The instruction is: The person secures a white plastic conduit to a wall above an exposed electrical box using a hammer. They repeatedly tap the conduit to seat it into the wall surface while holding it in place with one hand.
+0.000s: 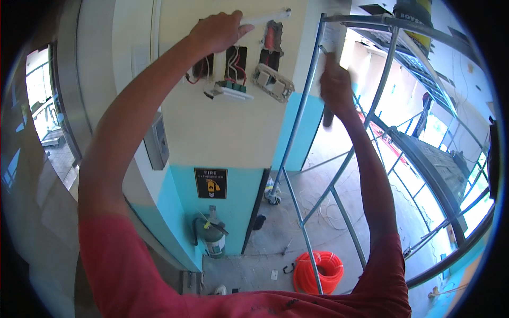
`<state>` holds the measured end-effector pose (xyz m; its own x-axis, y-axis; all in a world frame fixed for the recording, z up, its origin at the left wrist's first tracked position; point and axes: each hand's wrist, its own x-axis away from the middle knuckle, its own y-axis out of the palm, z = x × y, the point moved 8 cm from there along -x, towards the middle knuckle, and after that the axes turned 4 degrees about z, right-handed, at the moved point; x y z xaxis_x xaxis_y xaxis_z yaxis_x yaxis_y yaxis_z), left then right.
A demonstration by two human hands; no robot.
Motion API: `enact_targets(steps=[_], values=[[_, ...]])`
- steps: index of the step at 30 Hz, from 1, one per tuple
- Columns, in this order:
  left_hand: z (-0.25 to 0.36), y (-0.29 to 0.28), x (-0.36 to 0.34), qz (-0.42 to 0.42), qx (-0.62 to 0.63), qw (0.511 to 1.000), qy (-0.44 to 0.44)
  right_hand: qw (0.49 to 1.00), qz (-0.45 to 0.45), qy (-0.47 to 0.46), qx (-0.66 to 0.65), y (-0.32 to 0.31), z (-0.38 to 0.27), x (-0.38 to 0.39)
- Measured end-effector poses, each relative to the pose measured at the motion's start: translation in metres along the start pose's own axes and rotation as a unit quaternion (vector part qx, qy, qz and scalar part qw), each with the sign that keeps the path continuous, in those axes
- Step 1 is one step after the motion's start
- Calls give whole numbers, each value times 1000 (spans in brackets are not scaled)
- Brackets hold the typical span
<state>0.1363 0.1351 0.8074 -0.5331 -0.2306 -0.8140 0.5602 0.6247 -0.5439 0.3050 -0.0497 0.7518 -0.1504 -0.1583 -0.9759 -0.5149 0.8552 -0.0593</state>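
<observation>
High on the wall, my left hand (218,33) is closed round a pale rod (265,18) with a dark end, which points right across the wall. To the right, my raised right hand (337,87) grips what looks like a hammer (328,117); its dark handle shows below the fist, and its upper part is blurred. Between and below the hands are wall openings with wires (236,59) and orange conduit (270,37). A white switch plate (233,92) with a green back and a tilted switch frame (273,82) hang from them.
Metal scaffolding (302,116) stands close on the right, with a bucket (416,24) on top. A coil of orange tubing (319,271) lies on the floor below. A fire extinguisher (213,237) hangs under its sign (211,183). A grey metal box (158,142) projects at left.
</observation>
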Motion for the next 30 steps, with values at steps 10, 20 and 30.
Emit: enact_targets(steps=[10,20,30], values=[[-7,5,4,34,16,999,7,999,-37,-22,15,-40,-84,7],[-12,6,-5,79,-13,997,16,942,-164,286,57,13,23,26],[-6,0,1,26,9,1000,-6,948,-12,-266,-173,-43,-67,-2]])
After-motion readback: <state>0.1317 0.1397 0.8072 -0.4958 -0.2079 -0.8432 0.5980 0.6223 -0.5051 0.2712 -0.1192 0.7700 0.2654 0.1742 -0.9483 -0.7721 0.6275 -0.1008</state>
